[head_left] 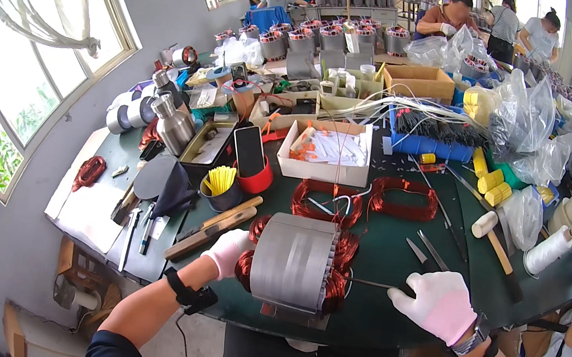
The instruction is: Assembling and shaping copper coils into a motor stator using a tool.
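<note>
Motor stator (pixel 295 262) lower centre of frame, on green desk (pixel 395 250). Left hand (pixel 227 250) cupped against stator's left copper winding. Right hand (pixel 440 304) closed around thin metal tool (pixel 370 283), tip at right winding.

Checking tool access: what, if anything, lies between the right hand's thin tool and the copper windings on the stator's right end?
Nothing visible. The thin tool in the right hand runs straight across bare green table to the windings of the stator.

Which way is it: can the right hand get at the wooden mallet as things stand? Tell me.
Probably yes. The mallet lies in the open on the green table, just beyond the right hand, with nothing over it. But that hand already holds a thin metal tool against the motor stator.
</note>
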`<state>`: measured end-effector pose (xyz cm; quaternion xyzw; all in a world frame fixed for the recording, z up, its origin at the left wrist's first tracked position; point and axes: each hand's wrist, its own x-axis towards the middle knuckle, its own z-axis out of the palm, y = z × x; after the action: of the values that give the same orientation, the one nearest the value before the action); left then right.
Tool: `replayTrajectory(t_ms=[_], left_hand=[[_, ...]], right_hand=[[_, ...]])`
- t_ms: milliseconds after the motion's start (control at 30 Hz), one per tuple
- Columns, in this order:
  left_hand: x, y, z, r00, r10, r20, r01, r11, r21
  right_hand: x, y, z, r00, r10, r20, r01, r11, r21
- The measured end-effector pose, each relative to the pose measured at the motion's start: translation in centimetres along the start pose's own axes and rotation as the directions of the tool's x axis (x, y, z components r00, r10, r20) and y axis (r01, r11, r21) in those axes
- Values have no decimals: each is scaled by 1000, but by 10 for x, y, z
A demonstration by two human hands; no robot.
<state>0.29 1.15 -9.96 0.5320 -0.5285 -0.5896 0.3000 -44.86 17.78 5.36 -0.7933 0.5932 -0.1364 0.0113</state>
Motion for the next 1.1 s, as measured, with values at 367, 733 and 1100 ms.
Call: replayTrajectory(t_ms=[367, 733, 1100], left_hand=[[-14, 9, 11, 987, 134, 91, -147, 978, 147], [-58, 79, 18, 915, 358, 187, -386, 635, 669], [-40, 35, 4, 845, 393, 363, -410, 39, 911]], right_hand=[[-7, 23, 1, 999, -10, 48, 5, 996, 94], [-59, 58, -17, 884, 369, 287, -456, 815, 358], [-5, 1, -3, 973, 143, -181, -98, 967, 233]])
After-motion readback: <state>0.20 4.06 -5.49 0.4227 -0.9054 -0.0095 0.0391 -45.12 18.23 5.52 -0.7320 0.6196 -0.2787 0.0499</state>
